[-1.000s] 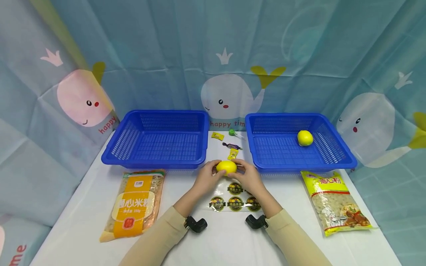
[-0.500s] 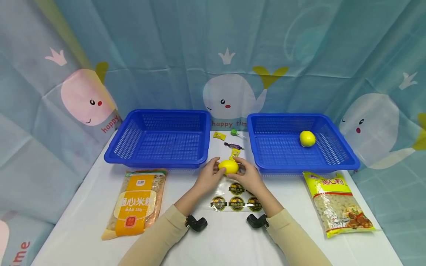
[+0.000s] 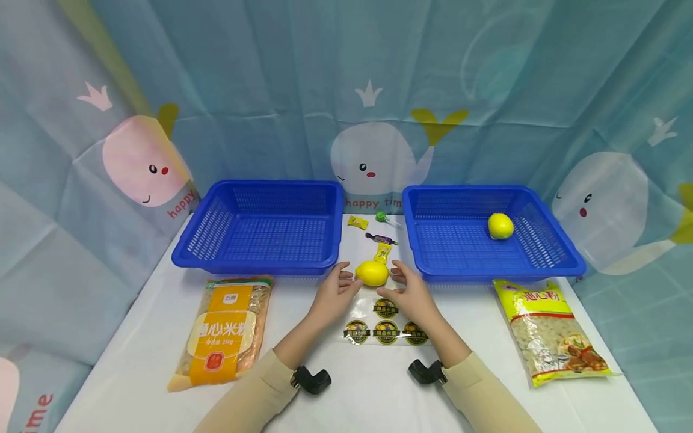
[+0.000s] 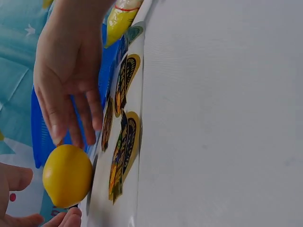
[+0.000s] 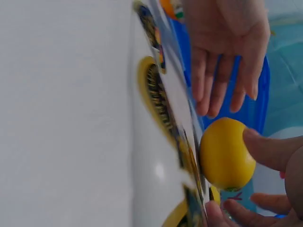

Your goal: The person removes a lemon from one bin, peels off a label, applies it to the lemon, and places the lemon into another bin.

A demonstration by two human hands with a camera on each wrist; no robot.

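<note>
A yellow lemon lies on its side on the table, at the top edge of a clear sheet of round black-and-gold stickers. To its left is my left hand, fingers spread and loosely bent, fingertips close to the lemon's tip. My right hand stands on the other side with its fingers relaxed and a gap to the lemon. Both wrist views show the lemon between the two hands, gripped by neither. Whether a left fingertip still brushes it, I cannot tell.
Two blue baskets stand at the back; a second lemon lies in the right one. Between them are yellow-wrapped candies, a purple-wrapped candy and a green lollipop. Pasta bags lie left and right.
Both hands held the lemon between their fingers before. Now they have let go and drawn apart sideways, leaving it on the table. The view has shifted slightly.
</note>
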